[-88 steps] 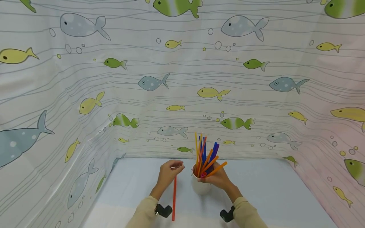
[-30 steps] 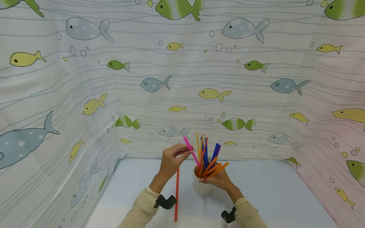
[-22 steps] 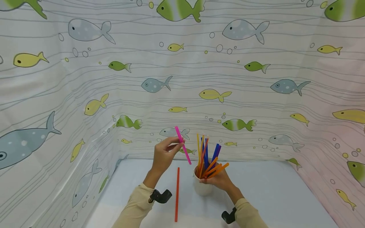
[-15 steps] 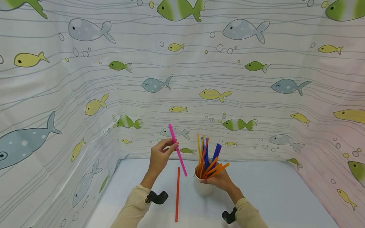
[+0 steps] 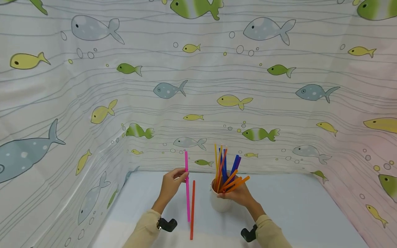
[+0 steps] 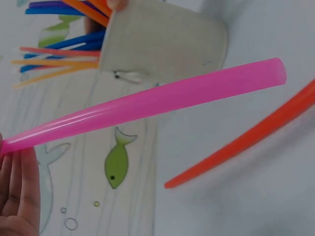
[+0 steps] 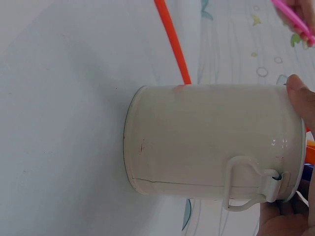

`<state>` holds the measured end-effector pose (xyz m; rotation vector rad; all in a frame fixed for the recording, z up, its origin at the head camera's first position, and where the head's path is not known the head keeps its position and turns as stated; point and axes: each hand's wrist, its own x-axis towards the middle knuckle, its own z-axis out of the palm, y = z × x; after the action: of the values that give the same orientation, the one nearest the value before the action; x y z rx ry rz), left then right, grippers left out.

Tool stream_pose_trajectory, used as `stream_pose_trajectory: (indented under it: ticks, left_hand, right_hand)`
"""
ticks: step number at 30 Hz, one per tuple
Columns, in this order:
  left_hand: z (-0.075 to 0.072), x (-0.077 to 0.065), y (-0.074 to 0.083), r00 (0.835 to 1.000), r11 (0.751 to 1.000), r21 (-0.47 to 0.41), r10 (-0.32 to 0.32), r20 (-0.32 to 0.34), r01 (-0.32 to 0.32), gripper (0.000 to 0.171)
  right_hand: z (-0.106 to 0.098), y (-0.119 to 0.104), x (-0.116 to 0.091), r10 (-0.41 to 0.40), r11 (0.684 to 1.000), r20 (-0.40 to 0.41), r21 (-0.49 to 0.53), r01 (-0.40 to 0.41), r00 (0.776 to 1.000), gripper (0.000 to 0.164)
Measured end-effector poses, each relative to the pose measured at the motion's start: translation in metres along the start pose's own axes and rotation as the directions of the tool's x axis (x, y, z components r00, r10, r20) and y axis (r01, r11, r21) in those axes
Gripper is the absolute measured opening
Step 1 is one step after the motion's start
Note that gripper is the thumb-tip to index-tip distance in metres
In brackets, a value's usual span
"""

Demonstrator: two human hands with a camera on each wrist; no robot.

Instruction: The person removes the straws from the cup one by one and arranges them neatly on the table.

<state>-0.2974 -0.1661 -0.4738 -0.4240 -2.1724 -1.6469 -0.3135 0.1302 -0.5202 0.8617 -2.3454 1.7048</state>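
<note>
My left hand [image 5: 172, 182] pinches a long pink straw [image 5: 187, 196] near its upper part, between thumb and fingers. The straw stands nearly lengthwise beside a red straw [image 5: 192, 210] that lies on the table; its open hollow end shows large in the left wrist view, above the red one. My right hand [image 5: 237, 193] grips the rim of a white can [image 5: 219, 204], thumb at the near side. The can stands upright and holds several yellow, blue, purple and orange straws [image 5: 228, 179]. In the right wrist view a wire clasp [image 7: 238, 182] shows on the can's side.
A pale table [image 5: 288, 206] spreads under the hands. Behind and at both sides hangs a white sheet [image 5: 198, 79] printed with fish. Dark cameras [image 5: 167, 225] are strapped to both wrists.
My left hand has drawn the pink straw out of the can, carried it left and lowered it beside the red straw. The right hand has stayed on the can.
</note>
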Motion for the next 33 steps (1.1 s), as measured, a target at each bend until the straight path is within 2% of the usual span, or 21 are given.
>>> stream_pose_trajectory:
  ticks: [3,5,11,17,21,26,31,33]
  left_hand:
    - [0.002,-0.005,-0.03,0.998,0.998,0.037,-0.06,-0.006,0.06,0.02]
    - [0.004,-0.007,-0.05,0.996,0.995,0.056,-0.086,-0.011,0.086,0.02]
    - [0.007,-0.02,-0.075,0.988,0.98,0.126,-0.152,-0.022,0.154,0.021]
    - [0.011,-0.031,-0.088,0.966,0.954,0.153,-0.259,-0.015,0.258,0.024]
    - [0.013,-0.033,-0.094,0.966,0.947,0.2,-0.257,-0.009,0.253,0.023]
    - [0.017,-0.039,-0.103,0.961,0.924,0.273,-0.277,-0.009,0.269,0.021]
    - [0.02,-0.045,-0.11,0.945,0.916,0.244,-0.326,-0.006,0.317,0.019]
    - [0.021,-0.045,-0.111,0.948,0.919,0.245,-0.317,-0.005,0.309,0.019]
  right_hand:
    - [-0.001,-0.012,-0.001,0.034,0.999,0.003,0.016,-0.034,0.999,0.071]
    - [0.0,-0.01,-0.002,0.03,1.0,-0.004,0.01,-0.03,1.0,0.071]
    - [0.003,0.006,-0.001,-0.003,1.0,-0.032,-0.021,0.003,0.999,0.073]
    - [0.001,0.018,0.002,-0.033,0.999,-0.018,-0.03,0.032,0.999,0.074]
    - [0.0,0.018,0.003,-0.05,0.998,-0.024,-0.036,0.049,0.998,0.074]
    - [0.001,0.019,0.002,-0.04,0.998,-0.043,-0.039,0.039,0.998,0.073]
    - [0.002,0.02,0.001,-0.017,0.999,-0.048,-0.034,0.015,0.999,0.073]
    - [0.002,0.02,0.001,-0.011,0.999,-0.052,-0.036,0.009,0.999,0.073]
